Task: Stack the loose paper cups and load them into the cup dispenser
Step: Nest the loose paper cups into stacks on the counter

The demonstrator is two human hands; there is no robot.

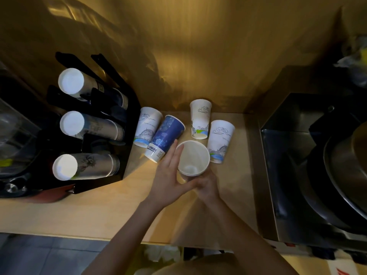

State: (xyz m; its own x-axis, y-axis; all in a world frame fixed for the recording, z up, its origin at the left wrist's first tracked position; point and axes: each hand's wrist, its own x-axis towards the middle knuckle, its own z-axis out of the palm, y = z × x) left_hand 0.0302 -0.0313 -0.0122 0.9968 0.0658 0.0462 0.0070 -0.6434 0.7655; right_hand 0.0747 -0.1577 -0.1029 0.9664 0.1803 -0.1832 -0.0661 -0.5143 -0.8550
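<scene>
A short stack of white paper cups [193, 156], mouth up, is held over the wooden counter [95, 213]. My right hand [206, 185] grips it from below. My left hand [170, 175] lies flat against its left side with fingers straight. Behind it, upside down on the counter, stand a blue cup [164, 138] and three white printed cups [148, 127], [200, 119], [221, 140]. The black cup dispenser [127, 124] stands at the left with three slanted stacks of cups [89, 87], [91, 126], [87, 166].
A dark metal appliance with a round pan [317, 165] fills the right side, close to the cups. A golden wall [198, 56] rises behind the counter. Clear containers [14, 135] stand at the far left. The counter's front edge runs below my forearms.
</scene>
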